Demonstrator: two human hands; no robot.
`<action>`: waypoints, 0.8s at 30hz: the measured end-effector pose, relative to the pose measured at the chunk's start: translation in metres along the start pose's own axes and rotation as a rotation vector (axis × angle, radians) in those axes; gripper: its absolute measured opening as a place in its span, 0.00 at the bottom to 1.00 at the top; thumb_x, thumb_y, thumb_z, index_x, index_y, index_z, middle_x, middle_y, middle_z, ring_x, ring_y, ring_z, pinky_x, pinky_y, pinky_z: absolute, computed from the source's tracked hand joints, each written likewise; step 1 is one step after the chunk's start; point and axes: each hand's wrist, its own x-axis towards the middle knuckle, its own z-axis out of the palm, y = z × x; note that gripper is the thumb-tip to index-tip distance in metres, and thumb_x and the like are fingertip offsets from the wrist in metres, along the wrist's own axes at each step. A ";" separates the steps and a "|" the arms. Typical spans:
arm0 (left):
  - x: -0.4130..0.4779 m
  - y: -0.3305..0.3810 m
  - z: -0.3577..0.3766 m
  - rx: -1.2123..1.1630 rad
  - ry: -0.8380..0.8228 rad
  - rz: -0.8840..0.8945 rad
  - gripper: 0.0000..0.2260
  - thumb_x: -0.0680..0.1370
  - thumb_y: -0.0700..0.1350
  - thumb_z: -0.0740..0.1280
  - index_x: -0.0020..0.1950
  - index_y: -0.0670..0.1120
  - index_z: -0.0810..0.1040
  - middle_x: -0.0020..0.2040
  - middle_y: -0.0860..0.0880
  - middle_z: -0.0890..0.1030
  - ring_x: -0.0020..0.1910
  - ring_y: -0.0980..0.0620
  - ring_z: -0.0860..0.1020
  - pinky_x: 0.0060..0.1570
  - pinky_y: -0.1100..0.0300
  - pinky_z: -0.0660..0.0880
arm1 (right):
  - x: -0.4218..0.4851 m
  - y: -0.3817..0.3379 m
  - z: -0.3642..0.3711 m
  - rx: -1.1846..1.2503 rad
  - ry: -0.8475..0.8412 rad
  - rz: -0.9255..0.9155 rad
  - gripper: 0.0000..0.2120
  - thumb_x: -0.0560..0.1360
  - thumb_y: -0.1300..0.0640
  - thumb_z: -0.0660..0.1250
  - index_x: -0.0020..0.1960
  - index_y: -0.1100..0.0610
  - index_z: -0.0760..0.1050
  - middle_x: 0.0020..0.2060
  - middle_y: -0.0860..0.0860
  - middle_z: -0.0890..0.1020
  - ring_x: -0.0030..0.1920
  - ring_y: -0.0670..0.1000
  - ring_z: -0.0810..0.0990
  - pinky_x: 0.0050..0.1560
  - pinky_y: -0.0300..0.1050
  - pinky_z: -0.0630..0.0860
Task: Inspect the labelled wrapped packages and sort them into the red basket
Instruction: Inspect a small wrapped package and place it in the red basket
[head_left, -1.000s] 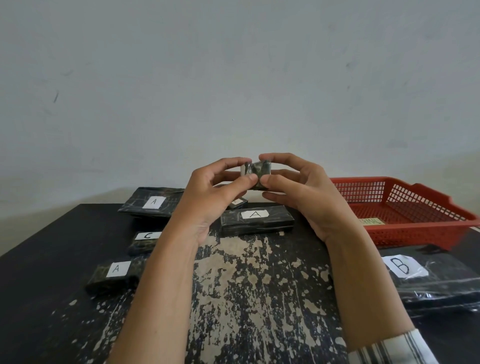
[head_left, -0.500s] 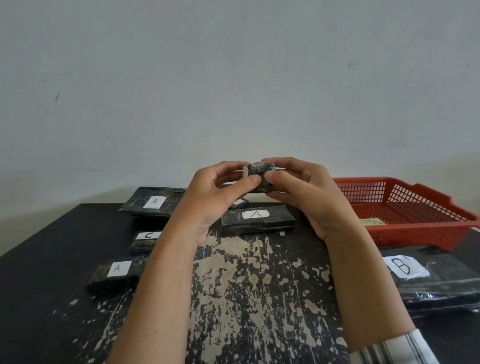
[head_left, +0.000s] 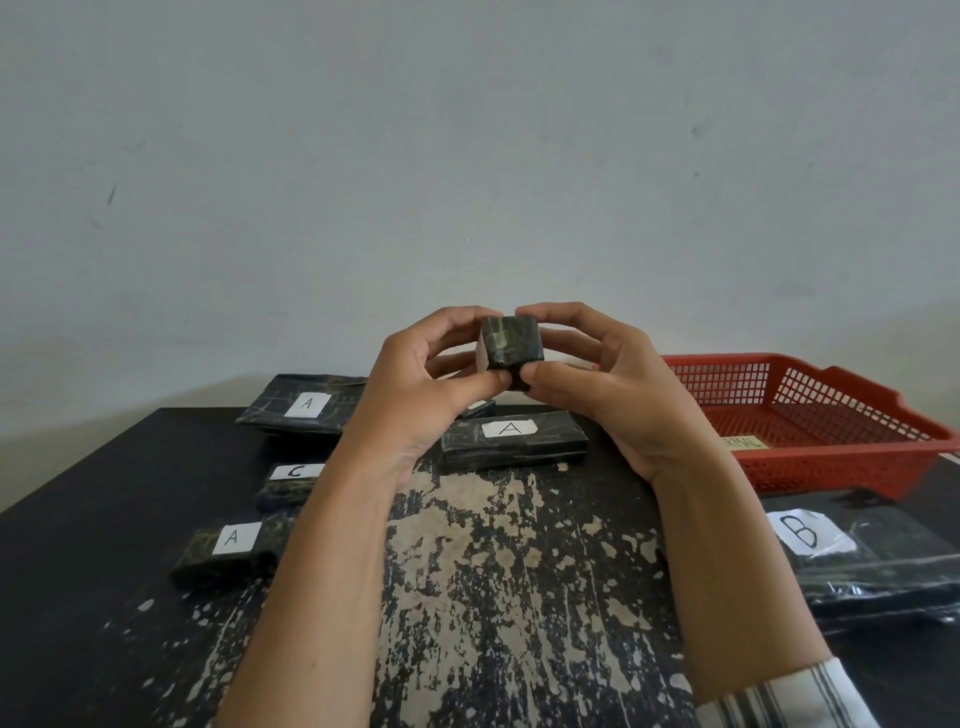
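Both hands are raised above the table (head_left: 493, 613), sharing 1 cube (head_left: 511, 345), a small dark wrapped package. The left hand (head_left: 415, 400) is curled, thumb pressed under the cube's near lower edge and fingertips on its top. The right hand (head_left: 618, 395) mirrors it, thumb at the lower right corner and fingers arched over the top. The cube is clear of the table, above the middle A pack (head_left: 514, 441). A pale patch shows on its left face, but no letter can be read.

The red mesh basket (head_left: 841, 470) sits at the table's far right. On its floor near the front wall lies 1 yellowish printed slip (head_left: 744, 442). Its left end is hidden behind the right hand.

The B pack (head_left: 872, 561) lies just in front of the basket. On the left are 3 packs: the far A pack (head_left: 306, 410), the C pack (head_left: 291, 486) and the near A pack (head_left: 228, 551). A small pack (head_left: 480, 408) peeks out between the hands, behind the middle A pack.
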 end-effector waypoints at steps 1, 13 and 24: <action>0.000 0.000 0.000 0.002 -0.007 -0.004 0.21 0.71 0.34 0.79 0.61 0.51 0.84 0.57 0.53 0.86 0.57 0.55 0.85 0.63 0.55 0.80 | 0.000 0.000 0.000 0.002 0.001 -0.006 0.19 0.76 0.69 0.73 0.63 0.52 0.81 0.59 0.51 0.87 0.55 0.55 0.88 0.57 0.50 0.84; 0.000 0.005 0.003 -0.056 0.021 -0.143 0.25 0.67 0.64 0.74 0.58 0.52 0.85 0.50 0.50 0.88 0.54 0.51 0.86 0.66 0.46 0.79 | -0.002 -0.003 0.000 -0.011 0.020 -0.048 0.20 0.75 0.72 0.73 0.59 0.51 0.82 0.58 0.50 0.87 0.54 0.53 0.88 0.59 0.51 0.82; -0.001 0.011 0.004 -0.197 0.037 -0.280 0.13 0.78 0.53 0.72 0.52 0.44 0.86 0.50 0.45 0.89 0.47 0.50 0.88 0.47 0.61 0.83 | -0.002 -0.001 0.000 -0.009 -0.081 -0.124 0.27 0.72 0.82 0.67 0.58 0.54 0.81 0.65 0.48 0.83 0.66 0.47 0.83 0.58 0.43 0.82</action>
